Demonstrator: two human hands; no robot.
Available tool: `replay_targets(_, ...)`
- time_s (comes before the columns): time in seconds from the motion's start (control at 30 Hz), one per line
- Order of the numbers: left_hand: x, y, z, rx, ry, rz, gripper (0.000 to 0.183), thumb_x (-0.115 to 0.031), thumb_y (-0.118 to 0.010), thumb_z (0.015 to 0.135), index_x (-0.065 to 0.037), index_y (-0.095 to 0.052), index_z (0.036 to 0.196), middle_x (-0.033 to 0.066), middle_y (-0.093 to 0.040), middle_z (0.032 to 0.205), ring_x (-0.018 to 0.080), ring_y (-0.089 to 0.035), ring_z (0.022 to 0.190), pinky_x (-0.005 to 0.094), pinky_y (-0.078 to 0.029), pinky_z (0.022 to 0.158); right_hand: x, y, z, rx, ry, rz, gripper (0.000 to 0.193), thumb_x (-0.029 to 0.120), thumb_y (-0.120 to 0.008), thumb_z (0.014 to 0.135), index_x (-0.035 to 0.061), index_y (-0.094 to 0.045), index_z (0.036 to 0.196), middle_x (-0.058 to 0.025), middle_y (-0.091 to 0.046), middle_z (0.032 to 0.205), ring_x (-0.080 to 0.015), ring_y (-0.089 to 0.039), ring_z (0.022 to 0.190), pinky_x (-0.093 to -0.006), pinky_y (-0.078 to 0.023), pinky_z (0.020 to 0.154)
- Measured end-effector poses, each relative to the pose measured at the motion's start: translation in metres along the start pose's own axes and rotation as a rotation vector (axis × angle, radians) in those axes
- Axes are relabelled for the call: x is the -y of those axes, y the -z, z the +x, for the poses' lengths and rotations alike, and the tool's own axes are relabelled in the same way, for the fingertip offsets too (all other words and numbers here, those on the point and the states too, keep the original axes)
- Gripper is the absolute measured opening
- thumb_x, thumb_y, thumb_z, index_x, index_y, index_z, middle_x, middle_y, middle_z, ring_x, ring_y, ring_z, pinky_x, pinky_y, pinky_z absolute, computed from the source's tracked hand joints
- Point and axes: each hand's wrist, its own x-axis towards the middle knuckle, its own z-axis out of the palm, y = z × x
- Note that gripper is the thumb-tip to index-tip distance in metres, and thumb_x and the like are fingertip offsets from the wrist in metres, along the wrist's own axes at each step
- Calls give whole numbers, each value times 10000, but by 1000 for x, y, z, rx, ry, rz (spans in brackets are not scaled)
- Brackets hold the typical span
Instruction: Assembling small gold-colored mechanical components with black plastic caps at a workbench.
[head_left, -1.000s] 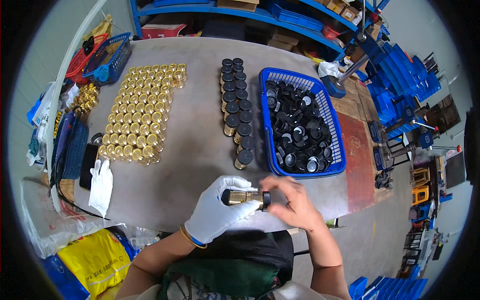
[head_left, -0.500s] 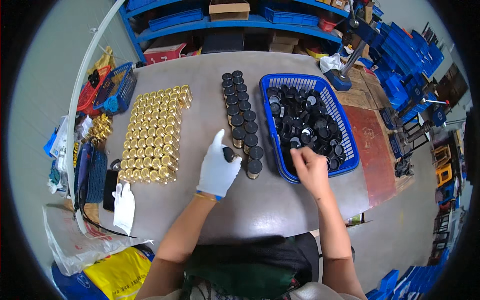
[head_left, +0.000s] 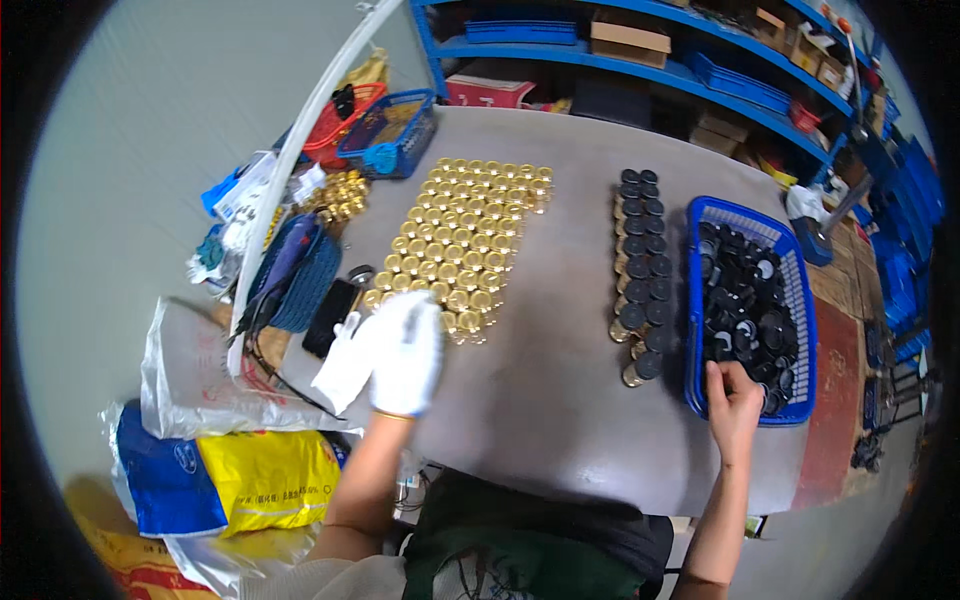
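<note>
My left hand (head_left: 405,350), in a white glove and smeared by motion, is at the near edge of a block of small gold-coloured cylindrical pieces (head_left: 455,240). Its fingers are too blurred to read. A second white glove (head_left: 342,375) lies flat beside it. My bare right hand (head_left: 735,395) reaches over the near end of a blue plastic basket (head_left: 693,300), which holds loose black caps (head_left: 745,290). Thumb and fingers are closed together there; whatever lies between them is hidden. Left of the basket stand two columns of gold pieces topped with black caps (head_left: 655,265).
A phone-like black slab (head_left: 330,318), a blue woven basket (head_left: 310,280) and gold scraps (head_left: 345,193) crowd the table's left side. Blue and red baskets (head_left: 405,150) stand farther back. Blue shelving (head_left: 640,70) runs behind the table; a press stand (head_left: 815,240) stands at right.
The view has turned left. My left hand has gone from beside the capped columns to the gold block; the capped piece it held now appears to stand in the left column. My right hand stays at the basket.
</note>
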Motion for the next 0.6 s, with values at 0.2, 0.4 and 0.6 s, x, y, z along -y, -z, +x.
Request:
replay_targets(0.2,203,77,-15,44,328,480,454,-275,-747,739,-1,-616,1078,208,-620,1030,365,-601,947,407,-480,858,7,-8,4,35,93,6,220,134,-633,882,-24,-593,734,-2,-421,510,-58,-333,482,-266,-267,441)
replay_targets(0.4,227,73,-1,473,519,549,804,-562,-797,568,-1,-610,1113,245,-638,1055,374,-618,992,408,-497,866,11,-5,4,98,30,-22,215,143,-639,870,-26,-603,743,-105,-508,515,-119,-416,447,-293,-340,456)
replay_targets(0.6,224,71,5,446,622,407,901,-571,-865,435,25,-595,1055,241,-625,1094,373,-597,1047,397,-492,898,3,-5,2,56,73,-46,232,168,-620,886,-24,-607,756,-129,-541,564,-178,-452,474,-309,-363,481)
